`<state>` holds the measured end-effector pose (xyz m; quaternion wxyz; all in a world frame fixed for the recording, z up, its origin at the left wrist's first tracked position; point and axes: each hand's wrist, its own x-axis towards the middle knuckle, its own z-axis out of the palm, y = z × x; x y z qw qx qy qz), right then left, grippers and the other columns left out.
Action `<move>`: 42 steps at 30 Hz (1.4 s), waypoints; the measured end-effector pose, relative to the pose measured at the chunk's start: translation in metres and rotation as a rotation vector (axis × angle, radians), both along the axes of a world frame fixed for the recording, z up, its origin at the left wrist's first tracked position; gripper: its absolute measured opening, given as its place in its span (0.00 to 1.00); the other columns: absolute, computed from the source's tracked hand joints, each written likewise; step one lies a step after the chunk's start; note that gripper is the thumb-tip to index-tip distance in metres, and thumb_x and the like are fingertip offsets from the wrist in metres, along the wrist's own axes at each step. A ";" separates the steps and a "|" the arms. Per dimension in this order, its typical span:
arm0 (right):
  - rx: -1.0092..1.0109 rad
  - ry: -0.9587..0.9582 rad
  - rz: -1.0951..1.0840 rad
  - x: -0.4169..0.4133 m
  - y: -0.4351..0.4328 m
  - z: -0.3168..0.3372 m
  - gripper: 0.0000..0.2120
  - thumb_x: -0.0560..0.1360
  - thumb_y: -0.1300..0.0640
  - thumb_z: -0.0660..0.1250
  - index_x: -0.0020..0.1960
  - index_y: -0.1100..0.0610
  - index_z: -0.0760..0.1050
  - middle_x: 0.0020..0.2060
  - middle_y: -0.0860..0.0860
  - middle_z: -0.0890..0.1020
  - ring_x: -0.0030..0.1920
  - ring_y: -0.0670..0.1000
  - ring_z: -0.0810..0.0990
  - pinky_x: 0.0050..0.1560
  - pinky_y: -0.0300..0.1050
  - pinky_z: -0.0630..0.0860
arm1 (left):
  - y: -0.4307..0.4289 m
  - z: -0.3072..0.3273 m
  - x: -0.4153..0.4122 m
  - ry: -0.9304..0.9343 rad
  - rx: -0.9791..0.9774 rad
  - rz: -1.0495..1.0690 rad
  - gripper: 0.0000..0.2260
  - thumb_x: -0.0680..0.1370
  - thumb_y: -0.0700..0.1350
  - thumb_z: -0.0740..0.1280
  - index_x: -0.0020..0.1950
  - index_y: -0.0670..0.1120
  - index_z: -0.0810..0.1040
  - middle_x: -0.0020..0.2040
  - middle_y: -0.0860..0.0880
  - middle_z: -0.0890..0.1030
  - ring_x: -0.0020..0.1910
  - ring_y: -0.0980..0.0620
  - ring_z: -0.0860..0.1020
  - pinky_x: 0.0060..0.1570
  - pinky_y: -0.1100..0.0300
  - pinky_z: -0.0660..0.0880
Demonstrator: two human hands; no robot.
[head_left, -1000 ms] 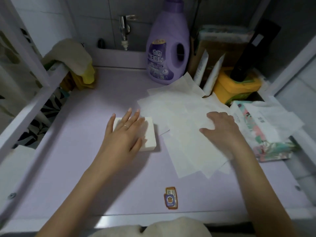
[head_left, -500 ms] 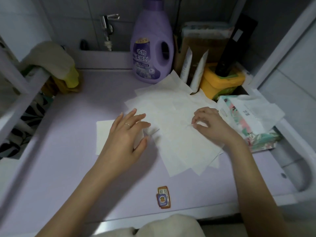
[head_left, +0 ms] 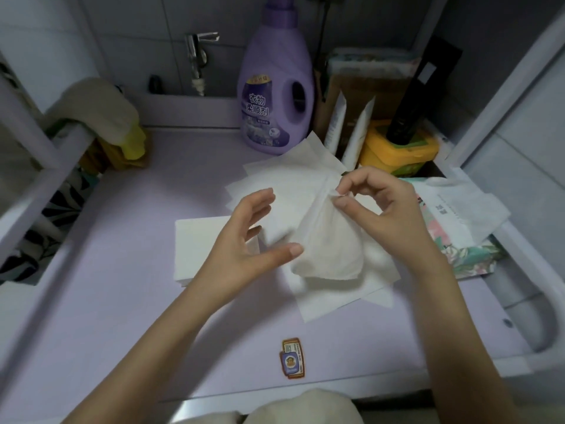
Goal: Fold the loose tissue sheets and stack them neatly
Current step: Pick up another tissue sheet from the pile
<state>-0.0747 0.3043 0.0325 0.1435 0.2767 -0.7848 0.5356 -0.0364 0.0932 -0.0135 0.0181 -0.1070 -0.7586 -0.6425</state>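
**One tissue sheet is held up over the loose pile; a folded stack lies beside it.**

A single tissue sheet (head_left: 327, 249) is pinched at its upper corner between the thumb and forefinger of the right hand (head_left: 385, 206), with the other fingers loosely curled. The sheet hangs crumpled above the loose sheets (head_left: 284, 179), which are spread overlapping on the lilac surface (head_left: 122, 301). The left hand (head_left: 241, 243) is held open at nine o'clock of the hanging sheet, with its fingers spread and nothing gripped. Whether its thumb touches the sheet cannot be told. The folded stack (head_left: 198, 249) lies at nine o'clock of the pile, partly hidden behind the left hand. A floral tissue pack (head_left: 477, 255) is seen at three o'clock of the pile, and a purple detergent bottle (head_left: 275, 96) at twelve.
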 end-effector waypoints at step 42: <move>-0.308 -0.239 0.092 0.001 -0.038 -0.006 0.14 0.75 0.65 0.59 0.48 0.49 0.78 0.36 0.43 0.82 0.36 0.44 0.80 0.39 0.36 0.75 | 0.003 0.022 0.017 -0.050 0.407 0.129 0.08 0.79 0.39 0.63 0.54 0.51 0.76 0.46 0.58 0.85 0.44 0.59 0.83 0.39 0.64 0.78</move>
